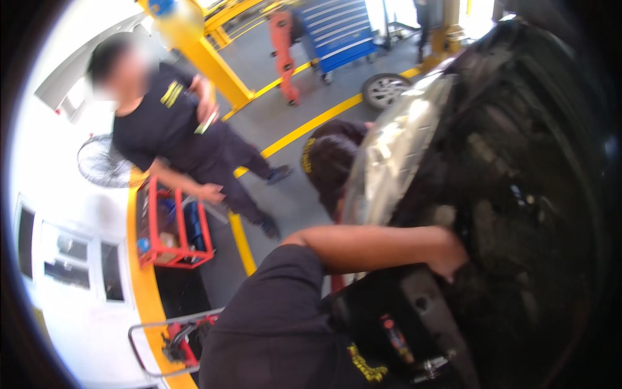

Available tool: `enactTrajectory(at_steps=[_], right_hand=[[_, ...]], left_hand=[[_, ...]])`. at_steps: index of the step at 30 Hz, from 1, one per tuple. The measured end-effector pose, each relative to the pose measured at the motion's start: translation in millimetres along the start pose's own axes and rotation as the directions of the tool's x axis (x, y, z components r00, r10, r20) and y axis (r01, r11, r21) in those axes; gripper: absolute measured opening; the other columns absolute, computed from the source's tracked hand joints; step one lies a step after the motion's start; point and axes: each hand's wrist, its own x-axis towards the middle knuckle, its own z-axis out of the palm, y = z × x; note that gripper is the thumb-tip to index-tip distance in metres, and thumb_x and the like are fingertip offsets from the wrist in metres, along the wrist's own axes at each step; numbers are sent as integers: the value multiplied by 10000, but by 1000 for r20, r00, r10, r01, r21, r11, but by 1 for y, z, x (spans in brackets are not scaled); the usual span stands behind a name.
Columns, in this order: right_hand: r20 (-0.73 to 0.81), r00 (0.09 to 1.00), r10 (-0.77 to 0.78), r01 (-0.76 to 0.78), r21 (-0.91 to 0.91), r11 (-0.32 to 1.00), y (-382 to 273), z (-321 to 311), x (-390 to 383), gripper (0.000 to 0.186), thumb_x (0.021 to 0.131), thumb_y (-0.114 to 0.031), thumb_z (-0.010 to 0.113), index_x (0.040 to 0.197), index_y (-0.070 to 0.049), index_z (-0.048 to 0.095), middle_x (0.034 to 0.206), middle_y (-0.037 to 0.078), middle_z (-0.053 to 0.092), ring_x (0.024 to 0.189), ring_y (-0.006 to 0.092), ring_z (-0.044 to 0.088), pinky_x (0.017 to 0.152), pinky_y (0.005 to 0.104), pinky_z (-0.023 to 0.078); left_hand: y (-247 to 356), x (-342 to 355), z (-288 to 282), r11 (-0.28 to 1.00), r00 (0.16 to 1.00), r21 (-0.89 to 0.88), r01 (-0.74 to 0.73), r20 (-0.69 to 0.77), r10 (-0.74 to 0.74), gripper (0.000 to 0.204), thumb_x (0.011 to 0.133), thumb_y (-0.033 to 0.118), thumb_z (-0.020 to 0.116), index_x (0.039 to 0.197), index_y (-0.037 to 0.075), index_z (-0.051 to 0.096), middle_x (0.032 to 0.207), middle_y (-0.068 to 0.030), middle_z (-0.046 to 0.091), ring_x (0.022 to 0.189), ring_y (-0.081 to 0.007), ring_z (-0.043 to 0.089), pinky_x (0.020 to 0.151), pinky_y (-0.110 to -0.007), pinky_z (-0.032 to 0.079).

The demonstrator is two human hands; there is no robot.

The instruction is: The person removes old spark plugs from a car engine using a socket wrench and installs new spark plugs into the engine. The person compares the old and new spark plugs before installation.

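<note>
My left arm reaches across to the right over the front of a dark car, past its clear headlight (396, 152). My left hand (448, 254) is down in the shadowed engine bay (512, 214), with its fingers hidden and blurred, so what it touches does not show. Just below the hand lies a black part with a grey edge plate (431, 308) that has a round hole in it. A small shiny metal piece (433, 368) sits lower down, beside a coloured label on black. My right hand is out of the picture.
A person (162, 110) in dark clothes stands at the left; another (330, 155) bends close to the headlight. Around them are a red tool cart (173, 264), a metal-framed trolley (139, 353), a blue tool cabinet (337, 35), a loose wheel (383, 91) and a yellow lift post (214, 71).
</note>
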Motion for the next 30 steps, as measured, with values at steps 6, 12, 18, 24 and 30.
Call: enactTrajectory(at_steps=[6,12,18,24,30], right_hand=[[-71,992,104,-102,26,994,5,20,-16,400,1034,-311,421,1290,-32,550,1193,208,605,1123,365,563,952,433,436],[-89,968,237,-241,-43,970,-1,19,-13,371,1029,-279,433,1245,-10,570,1166,233,603,1083,403,561,924,468,440],[-109,945,307,-314,-56,948,-18,20,-10,353,1019,-270,443,1218,-16,586,1124,251,616,1065,432,555,918,493,434],[38,915,402,-382,-244,892,-48,6,-5,334,1008,-229,422,1238,-48,583,1138,251,609,1079,429,552,929,502,429],[146,943,298,-218,-404,888,-83,-6,30,345,992,-164,351,1206,-4,568,1128,240,601,1017,407,605,886,483,493]], left_hand=[[1,-10,-5,993,993,2,116,-22,-116,579,904,433,595,1297,15,512,1176,-212,618,1137,-369,571,951,-459,456],[4,-11,1,993,990,26,119,-78,-117,546,881,411,628,1250,15,546,1148,-193,638,1116,-360,586,928,-448,469],[2,-13,6,991,986,22,132,-108,-129,560,883,410,631,1264,10,539,1159,-186,639,1116,-354,592,925,-448,472],[14,-16,-15,986,985,30,164,40,-165,631,930,446,551,1401,42,435,1301,-211,557,1234,-369,508,1027,-447,419],[6,-27,-11,974,974,32,223,-56,-221,601,900,485,576,1366,119,476,1195,-200,625,1115,-376,593,934,-450,470]])
